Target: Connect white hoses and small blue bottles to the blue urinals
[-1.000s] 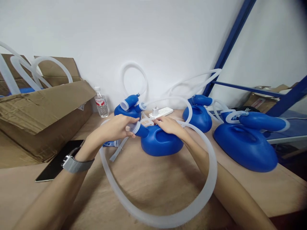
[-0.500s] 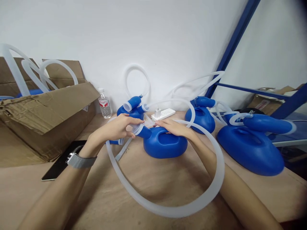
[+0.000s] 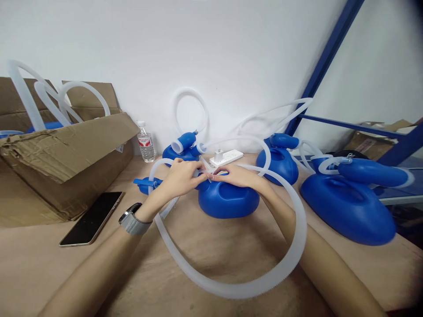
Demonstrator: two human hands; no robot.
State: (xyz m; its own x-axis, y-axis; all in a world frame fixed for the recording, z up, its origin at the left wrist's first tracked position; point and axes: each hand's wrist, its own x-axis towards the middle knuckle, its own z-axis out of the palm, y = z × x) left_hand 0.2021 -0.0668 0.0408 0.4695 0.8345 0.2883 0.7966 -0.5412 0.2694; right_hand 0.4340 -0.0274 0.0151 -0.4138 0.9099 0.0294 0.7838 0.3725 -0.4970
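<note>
A blue plastic jug lies on the brown table in front of me. My left hand is closed over the jug's neck, hiding the spout. My right hand rests on top of the jug, its fingertips meeting the left hand at a thin clear strap. A long white corrugated hose loops from the neck around both my forearms. A metal watch sits on my left wrist.
Three more blue jugs with hoses stand behind and to the right. An open cardboard box with hoses is at left, a phone before it, a water bottle and a white power strip by the wall. A blue rack rises at right.
My left hand has slid right over the jug's neck, covering the spout, and now meets my right fingertips. A blue part has come into view left of my hand.
</note>
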